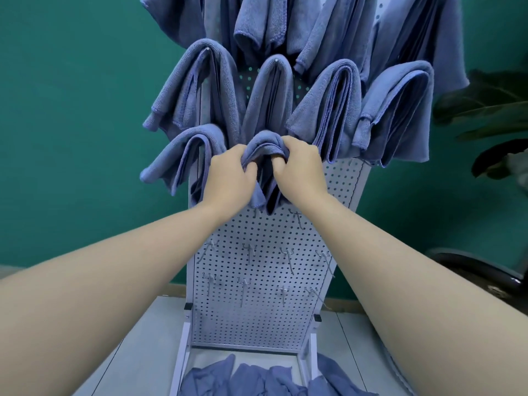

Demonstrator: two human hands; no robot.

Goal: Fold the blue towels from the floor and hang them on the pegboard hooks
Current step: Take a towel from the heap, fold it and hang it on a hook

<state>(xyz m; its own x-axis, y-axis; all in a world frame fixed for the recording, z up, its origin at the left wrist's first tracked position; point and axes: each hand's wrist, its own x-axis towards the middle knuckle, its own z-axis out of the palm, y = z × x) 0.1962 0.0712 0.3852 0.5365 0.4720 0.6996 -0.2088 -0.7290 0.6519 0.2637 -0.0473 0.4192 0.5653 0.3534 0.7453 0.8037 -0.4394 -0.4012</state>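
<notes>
A folded blue towel (264, 144) is draped at mid-height on the white pegboard (257, 304). My left hand (228, 178) grips its left side and my right hand (300, 170) grips its right side, fingers curled into the cloth. The hook under it is hidden. Several folded blue towels hang above and beside it, such as one to its left (183, 155) and one to the upper right (331, 110). Loose blue towels (257, 378) lie in a heap on the floor at the pegboard's foot.
Bare metal hooks (250, 251) stick out in rows on the pegboard's lower half. A green wall (80, 124) stands behind. A dark leafy plant (485, 115) and a dark pot rim (471, 264) are at the right. The floor is pale tile (143, 332).
</notes>
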